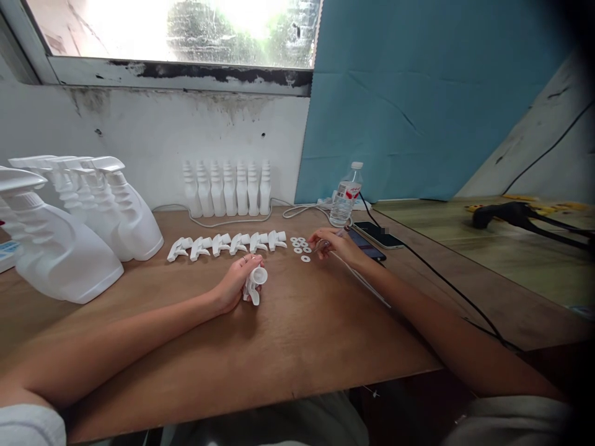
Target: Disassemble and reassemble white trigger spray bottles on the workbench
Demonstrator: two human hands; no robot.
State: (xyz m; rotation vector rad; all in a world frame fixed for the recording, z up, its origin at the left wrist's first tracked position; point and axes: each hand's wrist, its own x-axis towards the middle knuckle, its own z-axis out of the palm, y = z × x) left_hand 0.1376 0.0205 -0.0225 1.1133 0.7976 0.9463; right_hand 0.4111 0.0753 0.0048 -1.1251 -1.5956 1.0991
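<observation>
My left hand (239,282) is closed around a white trigger sprayer head (253,286), its round open collar facing me, just above the table. Fingers curled together, my right hand (330,241) is at the right edge of a small group of flat white ring washers (305,258). Whatever lies between those fingertips is too small to make out. Thin white tubes (365,282) lie on the table under my right wrist. Left of the washers, several more trigger sprayer heads (239,242) form a row.
Large white spray bottles (134,217) stand at the left. Along the wall is a row of slim white bottles (229,189). A clear water bottle (344,197) and two phones (379,235) sit beyond my right hand. A black cable (446,279) crosses the table's right side.
</observation>
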